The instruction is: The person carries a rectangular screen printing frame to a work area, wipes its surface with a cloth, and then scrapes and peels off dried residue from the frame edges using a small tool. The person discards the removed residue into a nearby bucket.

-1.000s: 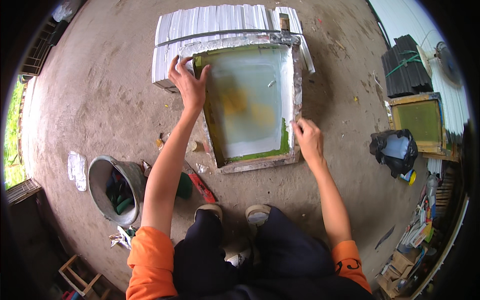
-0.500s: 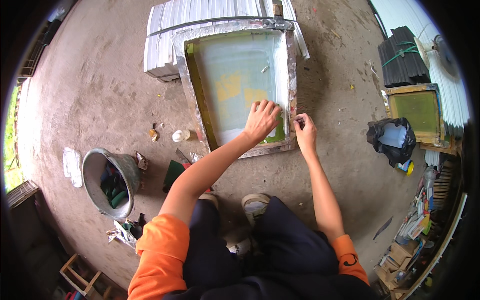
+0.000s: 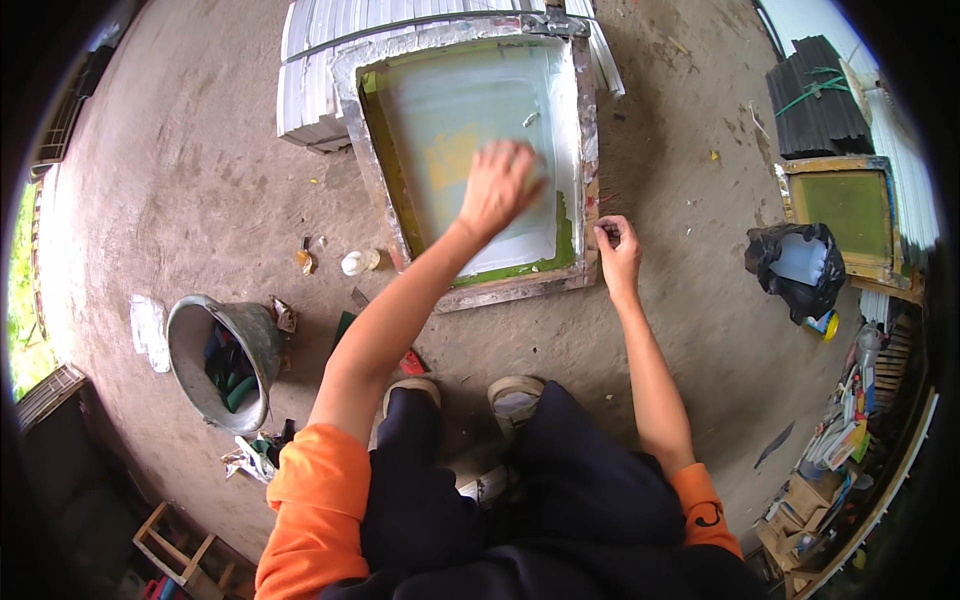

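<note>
A silkscreen printing frame [image 3: 585, 150] with a pale mesh lies in front of me, its far edge over a stack of white sheets. On the mesh, faint yellow patches [image 3: 452, 155] show beside my left hand [image 3: 497, 188]. That hand is over the mesh, its fingers smeared by motion; whatever may be under them is hidden. Just off the frame's right edge is my right hand [image 3: 619, 255], fingers curled and thumb against fingertips. What it pinches, if anything, is too small to make out. A hinge clamp [image 3: 555, 22] sits at the frame's far right corner.
The white stack [image 3: 310, 100] stands on the concrete floor. To my left are a grey bucket [image 3: 265, 350] with dark cloths and a small white bottle [image 3: 358, 262]. On the right are a black bag [image 3: 765, 255] around a pale container, another screen [image 3: 840, 210] and tied dark sheets [image 3: 815, 105].
My left hand has moved away from me and slightly left across the mesh, uncovering the green near right corner. The right hand remains beside the frame's edge. The view has shifted slightly.
</note>
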### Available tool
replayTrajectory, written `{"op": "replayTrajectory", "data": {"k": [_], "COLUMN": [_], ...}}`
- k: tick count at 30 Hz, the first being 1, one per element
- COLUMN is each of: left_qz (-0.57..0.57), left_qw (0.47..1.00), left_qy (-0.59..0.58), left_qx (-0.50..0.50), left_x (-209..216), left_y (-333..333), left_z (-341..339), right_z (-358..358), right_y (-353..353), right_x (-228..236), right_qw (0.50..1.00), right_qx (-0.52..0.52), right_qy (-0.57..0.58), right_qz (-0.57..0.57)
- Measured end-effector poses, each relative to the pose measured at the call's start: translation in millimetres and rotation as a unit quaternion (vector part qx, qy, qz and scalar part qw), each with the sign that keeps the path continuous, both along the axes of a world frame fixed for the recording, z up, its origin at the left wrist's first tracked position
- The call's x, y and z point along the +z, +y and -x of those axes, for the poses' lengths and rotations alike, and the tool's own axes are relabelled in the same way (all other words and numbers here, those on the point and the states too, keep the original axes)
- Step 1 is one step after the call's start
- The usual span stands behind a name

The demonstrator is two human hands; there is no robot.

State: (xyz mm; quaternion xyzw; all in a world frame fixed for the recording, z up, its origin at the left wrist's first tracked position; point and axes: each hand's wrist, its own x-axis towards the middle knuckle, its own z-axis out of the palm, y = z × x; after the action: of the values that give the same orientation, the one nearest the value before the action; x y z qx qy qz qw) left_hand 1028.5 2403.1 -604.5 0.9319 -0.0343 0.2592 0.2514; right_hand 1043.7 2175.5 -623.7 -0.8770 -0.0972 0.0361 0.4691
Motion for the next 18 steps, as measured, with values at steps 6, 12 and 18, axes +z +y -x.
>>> {"op": "replayTrajectory", "data": {"k": [6, 12, 18], "left_qz": [-0.089, -0.178, 0.018], "left_qw": [0.994, 0.966, 0.932], "left_qy": [0.011, 0.042, 0.259], "left_qx": [0.068, -0.184, -0.255], "left_x": [10, -10, -6], "left_y": [23, 4, -34], "left_z": [-46, -2, 55], "right_z": [0, 3, 18], "right_y": [0, -10, -22], "right_x": [2, 0, -6], "right_qw": [0.999, 0.999, 0.997], "right_qx": [0.006, 0.005, 0.023], "right_qy": [0.028, 0.039, 0.068], "right_qz": [-0.015, -0.018, -0.005]}}
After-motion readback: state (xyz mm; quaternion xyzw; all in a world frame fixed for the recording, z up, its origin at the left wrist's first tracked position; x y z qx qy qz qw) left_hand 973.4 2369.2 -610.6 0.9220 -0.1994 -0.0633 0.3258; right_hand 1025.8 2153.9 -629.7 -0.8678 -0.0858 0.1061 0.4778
